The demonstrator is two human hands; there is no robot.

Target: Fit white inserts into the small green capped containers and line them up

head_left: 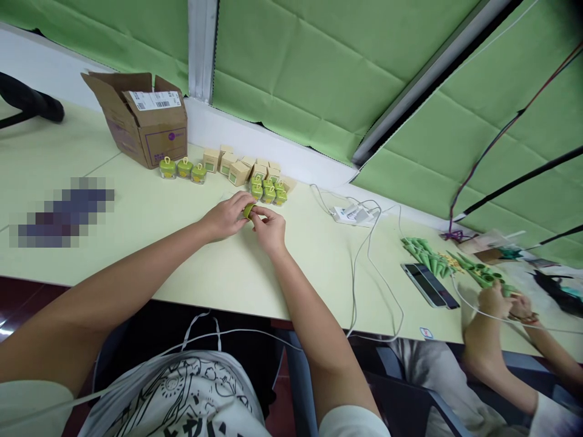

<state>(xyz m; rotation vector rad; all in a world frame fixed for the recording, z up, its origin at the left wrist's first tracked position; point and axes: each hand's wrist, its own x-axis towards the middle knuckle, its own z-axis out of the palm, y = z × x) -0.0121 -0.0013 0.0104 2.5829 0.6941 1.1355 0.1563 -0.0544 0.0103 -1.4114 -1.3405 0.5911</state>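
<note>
My left hand (226, 216) and my right hand (270, 229) meet over the table, both with fingers closed on a small green lid (248, 210). The lid is tilted, and fingers partly cover it; whether a jar is under it I cannot tell. Just beyond my hands stands a cluster of several small clear jars with green, looped lids (268, 193). Three more such jars (184, 169) are lined up to the left. Behind them are several small tan cardboard boxes (239, 172).
A large open carton (159, 130) stands at the back left. White cables and a power strip (353, 215) lie to my right, with a phone (430, 285) further along. There a co-worker's hands (494, 300) work near green cone-shaped pieces (428, 257).
</note>
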